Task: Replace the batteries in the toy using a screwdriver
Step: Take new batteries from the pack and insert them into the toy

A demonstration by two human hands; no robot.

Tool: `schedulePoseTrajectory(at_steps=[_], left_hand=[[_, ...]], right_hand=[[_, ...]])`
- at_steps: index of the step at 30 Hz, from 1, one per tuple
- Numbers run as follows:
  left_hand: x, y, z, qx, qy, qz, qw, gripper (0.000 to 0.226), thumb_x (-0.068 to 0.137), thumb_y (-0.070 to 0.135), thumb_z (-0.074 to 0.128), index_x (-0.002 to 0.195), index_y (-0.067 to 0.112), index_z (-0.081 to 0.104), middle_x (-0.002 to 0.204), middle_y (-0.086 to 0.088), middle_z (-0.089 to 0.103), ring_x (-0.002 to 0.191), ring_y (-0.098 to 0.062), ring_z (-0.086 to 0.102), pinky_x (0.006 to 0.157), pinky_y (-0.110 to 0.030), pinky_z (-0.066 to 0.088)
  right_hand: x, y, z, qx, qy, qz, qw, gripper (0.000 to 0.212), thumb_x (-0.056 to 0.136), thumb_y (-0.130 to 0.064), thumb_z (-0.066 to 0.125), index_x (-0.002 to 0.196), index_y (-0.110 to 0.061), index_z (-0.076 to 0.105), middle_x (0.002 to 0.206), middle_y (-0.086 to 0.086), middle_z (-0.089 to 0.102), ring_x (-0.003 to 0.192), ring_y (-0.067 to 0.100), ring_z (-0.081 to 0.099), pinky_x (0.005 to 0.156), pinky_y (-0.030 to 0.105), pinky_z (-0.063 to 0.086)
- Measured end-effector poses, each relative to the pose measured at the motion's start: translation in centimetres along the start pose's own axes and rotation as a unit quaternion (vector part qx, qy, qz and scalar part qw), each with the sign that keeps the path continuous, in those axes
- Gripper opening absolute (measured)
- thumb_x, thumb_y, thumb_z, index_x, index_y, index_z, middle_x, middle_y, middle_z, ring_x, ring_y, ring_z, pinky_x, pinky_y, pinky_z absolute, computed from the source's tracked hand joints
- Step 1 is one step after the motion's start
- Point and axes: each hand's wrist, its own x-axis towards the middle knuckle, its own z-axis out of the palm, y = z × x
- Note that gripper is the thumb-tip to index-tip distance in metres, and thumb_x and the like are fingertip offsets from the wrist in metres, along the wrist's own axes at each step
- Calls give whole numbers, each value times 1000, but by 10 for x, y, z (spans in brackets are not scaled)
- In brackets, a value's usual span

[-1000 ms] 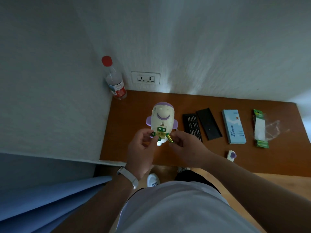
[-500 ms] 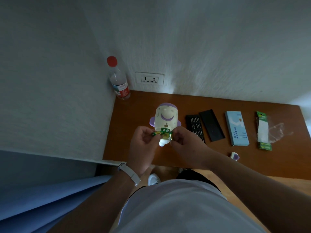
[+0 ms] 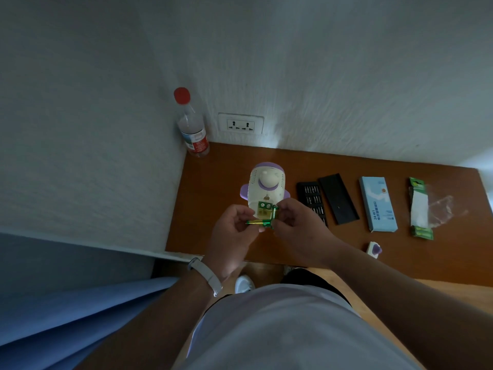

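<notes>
Toy [image 3: 266,188]: rounded cream plastic with purple trim, lying near the left edge of the surface [image 3: 213,182], its open battery bay [image 3: 265,209] turned up toward me for access. My left grip [image 3: 232,228] pinches a slim green-and-gold battery [image 3: 257,223] crosswise at the bay's near end. My right grip [image 3: 296,222] pinches a second battery [image 3: 274,213] upright beside it. Rightward lie a black bit tray [image 3: 312,201], its flat lid [image 3: 338,198], a pale blue carton [image 3: 377,204] and a torn battery pack [image 3: 420,209]. The small bay cover [image 3: 374,249] lies by the front edge.

Markings on batteries [image 3: 256,223] too small
</notes>
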Motion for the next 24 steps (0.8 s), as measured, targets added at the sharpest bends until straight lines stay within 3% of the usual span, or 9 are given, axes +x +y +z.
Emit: schedulePoseTrajectory(at_steps=[5, 10, 14, 17, 19, 22, 24], left_hand=[[-2, -4, -2, 97, -40, 37, 994, 35, 91, 4, 68, 105, 36, 64, 105, 5, 71, 92, -17, 70, 81, -39, 61], [0, -10, -4, 211, -72, 119, 968, 30, 93, 9, 66, 120, 21, 71, 101, 17, 60, 98, -2, 61, 79, -14, 52], [0, -12, -6, 229, -52, 115, 965, 22, 92, 15, 69, 108, 30, 70, 98, 14, 68, 93, 1, 61, 73, -11, 47], [1, -9, -6, 202, -8, 106, 974, 31, 90, 17, 73, 96, 44, 59, 93, 20, 68, 92, 8, 61, 73, -6, 46], [3, -5, -5, 198, 6, 113, 974, 30, 89, 17, 74, 95, 42, 59, 92, 22, 67, 91, 8, 61, 71, -7, 47], [7, -2, -4, 218, 25, 156, 963, 21, 87, 14, 77, 101, 24, 66, 92, 16, 62, 89, 0, 58, 68, -11, 46], [10, -1, -2, 227, 31, 176, 957, 20, 86, 12, 77, 103, 16, 67, 91, 8, 61, 87, -5, 56, 67, -12, 46]], right_hand=[[-2, 4, 2, 16, -1, -9, 1000, 15, 90, -16, 70, 101, -22, 62, 90, -3, 69, 80, 8, 64, 72, 24, 52], [-4, 5, 1, 40, 8, -20, 999, 17, 89, -14, 70, 104, -19, 63, 92, 0, 72, 85, 16, 68, 78, 32, 57], [-3, 9, 3, 41, 11, -11, 999, 19, 88, -19, 74, 105, -19, 64, 89, 0, 74, 85, 20, 70, 79, 37, 57], [-3, 14, 5, 23, 13, -10, 1000, 19, 89, -24, 73, 105, -23, 64, 91, -5, 74, 85, 12, 70, 79, 31, 56], [-3, 16, 4, 2, 20, -17, 1000, 18, 89, -24, 72, 105, -24, 64, 93, -8, 72, 85, 5, 68, 77, 25, 55], [0, 15, 4, -46, 41, -36, 997, 16, 89, -26, 72, 104, -27, 64, 93, -11, 67, 84, 0, 62, 70, 12, 50], [3, 13, 4, -65, 58, -44, 995, 18, 90, -27, 71, 106, -25, 64, 91, -9, 64, 83, 5, 60, 68, 15, 48]])
